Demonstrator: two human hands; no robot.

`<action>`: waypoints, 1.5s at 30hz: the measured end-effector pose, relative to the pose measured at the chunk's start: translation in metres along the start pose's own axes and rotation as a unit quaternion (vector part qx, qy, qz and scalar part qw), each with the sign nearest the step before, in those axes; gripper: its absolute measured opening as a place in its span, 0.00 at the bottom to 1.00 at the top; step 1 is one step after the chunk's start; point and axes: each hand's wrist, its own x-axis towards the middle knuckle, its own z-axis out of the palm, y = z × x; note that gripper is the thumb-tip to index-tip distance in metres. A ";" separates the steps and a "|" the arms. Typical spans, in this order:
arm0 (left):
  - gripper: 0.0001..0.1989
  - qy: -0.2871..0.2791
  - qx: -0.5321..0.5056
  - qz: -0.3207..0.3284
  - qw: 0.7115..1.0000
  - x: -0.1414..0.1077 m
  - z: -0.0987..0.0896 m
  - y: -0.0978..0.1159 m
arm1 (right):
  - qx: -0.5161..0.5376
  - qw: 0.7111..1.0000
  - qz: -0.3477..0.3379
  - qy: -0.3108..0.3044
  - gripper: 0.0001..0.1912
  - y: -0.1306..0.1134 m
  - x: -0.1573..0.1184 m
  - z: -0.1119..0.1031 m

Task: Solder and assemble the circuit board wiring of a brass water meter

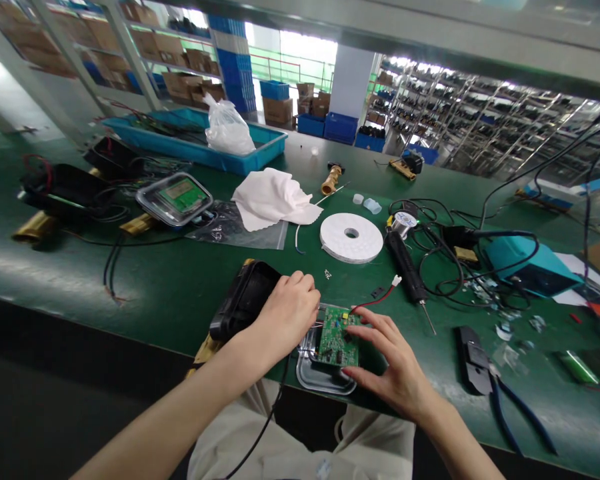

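Note:
A green circuit board lies tilted over a clear plastic cover at the table's front edge. The fingers of my right hand are spread along the board's right side, touching its edge. My left hand is curled at the board's upper left, beside thin wires; its fingertips are mostly hidden, so what they hold cannot be made out. A red wire with a white connector runs from the board's top. Left of my left hand sits an open black housing on a brass part.
Around the work lie a white tape roll, a black screwdriver, blue-handled pliers, small screws and a white cloth. Further off are a blue tray, a displayed meter and a teal box with tangled cables.

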 end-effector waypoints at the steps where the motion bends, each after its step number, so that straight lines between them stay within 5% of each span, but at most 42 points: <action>1: 0.07 0.010 0.018 -0.002 1.000 0.001 -0.002 0.003 | -0.001 1.000 0.003 -0.001 0.25 0.001 0.000 0.001; 6: 0.10 0.055 0.067 0.000 0.996 -0.014 -0.001 0.014 | -0.008 1.000 0.018 -0.021 0.25 0.003 0.000 0.001; 10: 0.09 0.162 0.031 0.120 0.979 -0.057 0.018 0.018 | -0.007 0.999 0.012 -0.033 0.26 0.002 -0.001 0.004; 13: 0.11 0.190 -0.002 0.117 0.975 -0.085 0.033 0.026 | -0.010 0.999 0.005 -0.031 0.26 0.002 -0.001 0.007; 28: 0.14 0.140 -0.125 0.085 0.979 -0.112 0.063 0.044 | -0.132 0.988 -0.027 -0.077 0.25 -0.001 -0.002 0.009; 40: 0.11 0.106 -0.165 0.079 0.977 -0.115 0.055 0.048 | -0.150 0.981 -0.016 -0.124 0.23 -0.008 -0.003 0.009; 45: 0.09 0.048 -0.209 0.079 0.973 -0.114 0.049 0.044 | -0.131 0.983 -0.006 -0.131 0.23 -0.010 -0.001 0.010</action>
